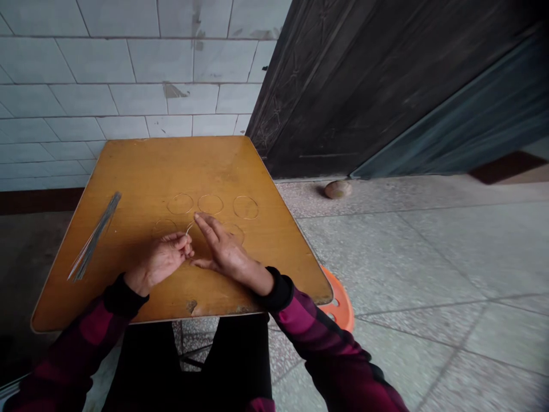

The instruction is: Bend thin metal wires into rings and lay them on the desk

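Observation:
My left hand is closed in a pinch over the wooden table, holding a short piece of thin, shiny wire that sticks up from the fingertips. Beside it, my right hand is open, fingers stretched forward and thumb apart. Its fingertips are close to the wire's upper end; I cannot tell whether they touch it. Just beyond the hands lie several thin wire rings, among them one ring at the right of the far row. The nearer rings are partly hidden by my hands.
A bundle of straight grey wires lies on the left of the table. White tiled wall stands behind it. An orange stool shows under the right edge. A rounded stone rests on the floor by the dark door.

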